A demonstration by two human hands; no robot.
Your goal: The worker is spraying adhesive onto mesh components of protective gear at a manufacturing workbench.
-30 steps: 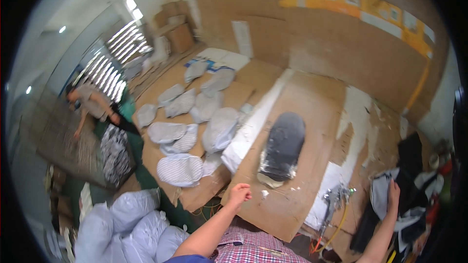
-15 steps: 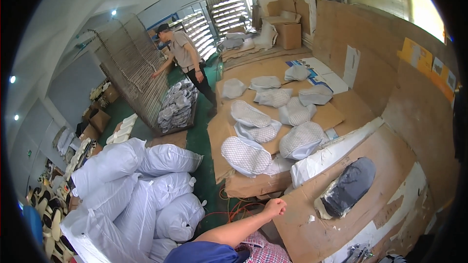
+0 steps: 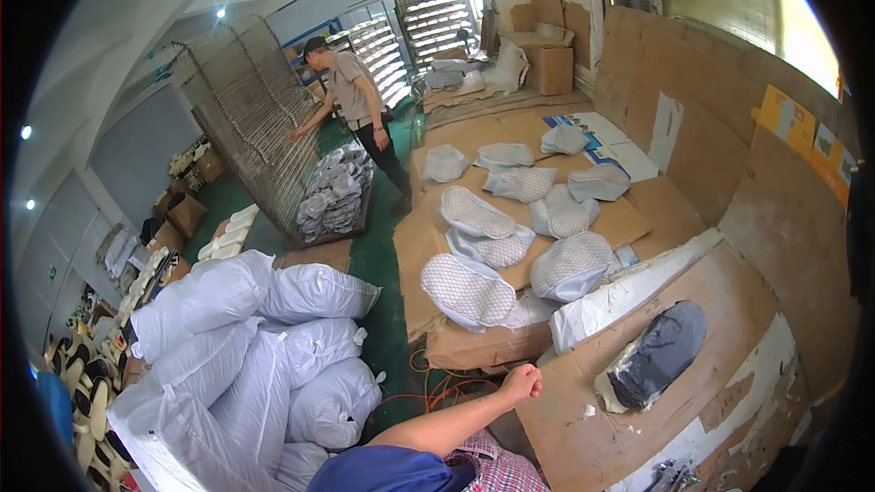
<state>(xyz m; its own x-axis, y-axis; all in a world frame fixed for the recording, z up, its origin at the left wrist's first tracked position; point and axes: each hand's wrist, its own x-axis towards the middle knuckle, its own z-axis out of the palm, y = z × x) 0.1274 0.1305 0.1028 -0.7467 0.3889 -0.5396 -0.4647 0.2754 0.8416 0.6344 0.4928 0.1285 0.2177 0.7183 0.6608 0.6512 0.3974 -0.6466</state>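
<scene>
My left hand (image 3: 521, 384) is curled into a loose fist beside the left edge of the cardboard-covered bench (image 3: 565, 428); no object shows in it. Its bare forearm comes out of a blue sleeve at the lower edge. A dark grey, rounded foot-shaped form (image 3: 670, 346) lies on the bench to the right of the hand, apart from it, with a ragged pale crust at its near end. Beyond the hand, several pale grey fabric shoe pieces with mesh-patterned faces (image 3: 468, 294) are spread over cardboard (image 3: 629, 210). My right hand is out of view.
Stuffed white sacks (image 3: 319, 401) are piled at the left. Orange cords (image 3: 447, 389) run along the floor beside the bench. Farther back, a person (image 3: 355, 96) stands at a tall wire rack (image 3: 241, 100), near a heap of grey pieces (image 3: 333, 196). Metal tools (image 3: 673, 476) lie at the bottom right.
The view has shifted slightly, so the bench and shoe pieces sit a little farther right and lower. My left hand stays closed beside the bench edge. The person at the rack keeps reaching toward it.
</scene>
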